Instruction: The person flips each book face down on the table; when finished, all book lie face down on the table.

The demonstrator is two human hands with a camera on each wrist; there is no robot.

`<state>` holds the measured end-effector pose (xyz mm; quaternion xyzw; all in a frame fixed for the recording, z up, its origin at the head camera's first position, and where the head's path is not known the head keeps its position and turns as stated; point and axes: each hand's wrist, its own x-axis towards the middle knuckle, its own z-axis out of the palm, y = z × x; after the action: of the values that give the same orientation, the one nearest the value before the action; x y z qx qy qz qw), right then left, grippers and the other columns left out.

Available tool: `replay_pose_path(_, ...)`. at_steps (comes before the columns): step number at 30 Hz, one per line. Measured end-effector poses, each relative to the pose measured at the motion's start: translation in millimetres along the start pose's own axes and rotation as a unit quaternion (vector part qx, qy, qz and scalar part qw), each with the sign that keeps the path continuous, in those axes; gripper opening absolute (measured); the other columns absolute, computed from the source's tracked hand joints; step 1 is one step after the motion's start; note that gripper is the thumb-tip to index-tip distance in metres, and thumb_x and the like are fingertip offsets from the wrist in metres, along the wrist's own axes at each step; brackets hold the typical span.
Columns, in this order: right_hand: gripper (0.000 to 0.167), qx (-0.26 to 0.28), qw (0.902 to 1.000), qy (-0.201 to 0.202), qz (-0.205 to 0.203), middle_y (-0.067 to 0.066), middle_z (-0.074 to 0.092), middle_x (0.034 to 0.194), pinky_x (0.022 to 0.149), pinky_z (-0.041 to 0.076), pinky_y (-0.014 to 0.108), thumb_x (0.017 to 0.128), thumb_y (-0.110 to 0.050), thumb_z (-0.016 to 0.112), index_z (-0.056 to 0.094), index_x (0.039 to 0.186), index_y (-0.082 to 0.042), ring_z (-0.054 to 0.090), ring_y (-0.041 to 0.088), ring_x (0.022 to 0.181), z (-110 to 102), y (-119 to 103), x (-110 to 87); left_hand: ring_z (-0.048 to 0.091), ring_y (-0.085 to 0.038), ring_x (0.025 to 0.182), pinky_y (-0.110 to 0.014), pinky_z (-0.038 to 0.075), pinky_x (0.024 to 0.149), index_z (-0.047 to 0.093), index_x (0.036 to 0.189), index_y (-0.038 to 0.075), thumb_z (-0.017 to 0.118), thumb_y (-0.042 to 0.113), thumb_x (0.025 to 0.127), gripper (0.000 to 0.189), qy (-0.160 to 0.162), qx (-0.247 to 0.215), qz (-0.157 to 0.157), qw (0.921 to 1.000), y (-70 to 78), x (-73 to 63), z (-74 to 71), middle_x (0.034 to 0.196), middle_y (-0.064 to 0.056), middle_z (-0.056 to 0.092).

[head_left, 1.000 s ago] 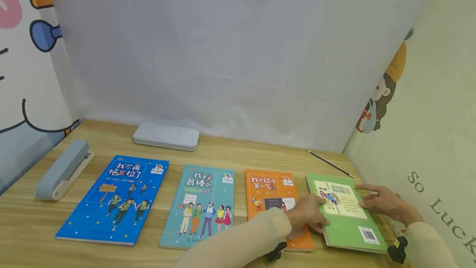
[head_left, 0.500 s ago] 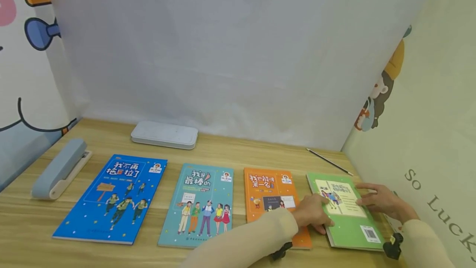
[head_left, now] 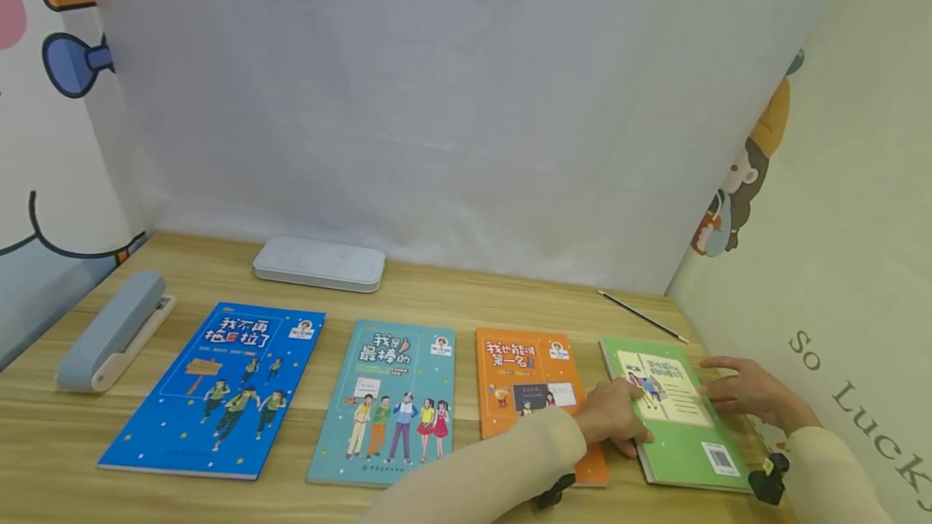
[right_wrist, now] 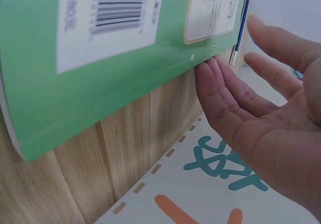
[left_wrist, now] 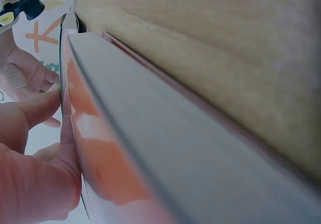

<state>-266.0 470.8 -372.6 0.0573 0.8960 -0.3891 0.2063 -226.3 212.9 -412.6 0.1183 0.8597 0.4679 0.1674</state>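
Observation:
A green book (head_left: 684,451) lies back cover up at the right end of a row of books. My left hand (head_left: 615,415) touches its left edge, fingertips on the cover, with the wrist over the orange book (head_left: 520,419). In the left wrist view, the thumb and fingers of my left hand (left_wrist: 35,169) lie against the cover beyond the orange book's thick edge. My right hand (head_left: 757,395) is at the green book's right edge. In the right wrist view, extended fingertips of my right hand (right_wrist: 251,103) touch that edge from the side.
A teal book (head_left: 386,403) and a blue book (head_left: 222,395) lie farther left on the wooden table (head_left: 466,289). A blue-grey stapler (head_left: 116,334) stands at the left. A pale case (head_left: 320,264) and a dark pencil (head_left: 644,317) lie toward the back. A patterned wall closes the right side.
My left hand has shifted slightly right along the green book, off the orange one's cover. The right hand stays nearly still at the other edge. The whole view has drifted a little.

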Motion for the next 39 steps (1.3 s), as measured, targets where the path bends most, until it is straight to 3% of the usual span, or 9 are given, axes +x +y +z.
replay_pose_path(3, 0.073, 0.006, 1.0000, 0.003, 0.001, 0.030, 0.060, 0.124, 0.094, 0.056, 0.047, 0.097, -0.012, 0.063, 0.019, 0.147, 0.019, 0.066, 0.020, 0.104, 1, 1, 1.2, 0.070, -0.016, 0.050, -0.019, 0.058, 0.063, 0.066, 0.131, 0.022, 0.090, 0.011, 0.072, 0.065, 0.000, 0.003, 0.002, 1.0000, -1.1, 1.5, 0.6, 0.137, -0.025, 0.059)
replay_pose_path(5, 0.072, 0.004, 1.0000, 0.004, 0.001, 0.031, 0.058, 0.125, 0.094, 0.056, 0.046, 0.098, -0.012, 0.062, 0.019, 0.146, 0.019, 0.066, 0.020, 0.104, 1, 1, 2.0, 0.069, -0.016, 0.048, -0.020, 0.053, 0.045, 0.065, 0.133, 0.021, 0.090, 0.011, 0.072, 0.067, -0.003, 0.003, 0.004, 1.0000, -1.2, 1.7, 0.7, 0.134, -0.024, 0.062)
replay_pose_path(7, 0.069, 0.001, 1.0000, 0.010, 0.000, 0.032, 0.059, 0.125, 0.093, 0.057, 0.046, 0.098, -0.012, 0.060, 0.020, 0.146, 0.019, 0.066, 0.021, 0.103, 1, 0, 2.9, 0.068, -0.016, 0.047, -0.020, 0.051, 0.042, 0.065, 0.133, 0.021, 0.090, 0.011, 0.071, 0.068, -0.006, 0.001, 0.005, 1.0000, -1.0, 1.0, 0.3, 0.132, -0.025, 0.063)
replay_pose_path(13, 0.064, -0.008, 0.9992, 0.026, -0.029, 0.036, 0.058, 0.126, 0.089, 0.059, 0.043, 0.102, -0.015, 0.054, 0.022, 0.145, 0.020, 0.068, 0.026, 0.104, -2, -8, 2.8, 0.068, -0.014, 0.048, -0.016, 0.056, 0.060, 0.061, 0.137, 0.026, 0.090, 0.018, 0.073, 0.071, -0.015, 0.040, 0.021, 0.9989, 1.8, -3.2, -6.0, 0.131, -0.016, 0.065)
replay_pose_path(21, 0.066, -0.011, 0.9984, 0.023, -0.051, 0.037, 0.053, 0.133, 0.092, 0.058, 0.041, 0.104, -0.022, 0.054, 0.024, 0.147, 0.017, 0.065, 0.029, 0.112, 1, -25, 1.8, 0.068, -0.013, 0.049, -0.016, 0.054, 0.057, 0.059, 0.139, 0.026, 0.087, 0.024, 0.078, 0.067, -0.036, 0.052, 0.062, 0.9961, 0.0, -11.1, -32.8, 0.138, -0.002, 0.064)
replay_pose_path(27, 0.066, -0.001, 0.9954, 0.008, -0.095, 0.039, 0.050, 0.135, 0.093, 0.058, 0.043, 0.103, -0.022, 0.055, 0.025, 0.147, 0.017, 0.065, 0.032, 0.114, 15, -36, 5.7, 0.068, -0.013, 0.051, -0.018, 0.055, 0.055, 0.057, 0.141, 0.024, 0.084, 0.025, 0.082, 0.065, -0.043, 0.041, 0.085, 0.9946, -7.7, -20.4, -66.2, 0.139, -0.004, 0.063)
replay_pose_path(31, 0.066, 0.017, 0.9917, -0.012, -0.127, 0.036, 0.054, 0.131, 0.093, 0.058, 0.042, 0.102, -0.019, 0.058, 0.025, 0.147, 0.017, 0.067, 0.027, 0.110, 30, -47, 10.3, 0.071, -0.017, 0.055, -0.019, 0.055, 0.058, 0.056, 0.142, 0.019, 0.082, 0.025, 0.083, 0.065, -0.037, 0.045, 0.109, 0.9923, -14.4, -25.6, -89.4, 0.104, -0.008, 0.077)
replay_pose_path(34, 0.066, 0.029, 0.9887, -0.026, -0.145, 0.035, 0.053, 0.132, 0.093, 0.058, 0.042, 0.102, -0.019, 0.058, 0.026, 0.148, 0.015, 0.066, 0.027, 0.112, 41, -59, 13.8, 0.072, -0.022, 0.059, -0.022, 0.054, 0.054, 0.054, 0.144, 0.016, 0.082, 0.024, 0.084, 0.067, -0.040, 0.042, 0.122, 0.9909, -22.6, -28.6, -104.8, 0.069, -0.010, 0.072)
replay_pose_path(39, 0.064, 0.046, 0.9838, -0.040, -0.169, 0.039, 0.049, 0.137, 0.094, 0.058, 0.043, 0.101, -0.018, 0.059, 0.028, 0.148, 0.014, 0.066, 0.033, 0.115, 58, -76, 21.6, 0.064, -0.009, 0.062, -0.019, 0.050, 0.056, 0.054, 0.144, 0.011, 0.082, 0.027, 0.084, 0.068, -0.031, 0.080, 0.163, 0.9829, -38.6, -36.1, -124.6, 0.080, -0.002, 0.073)
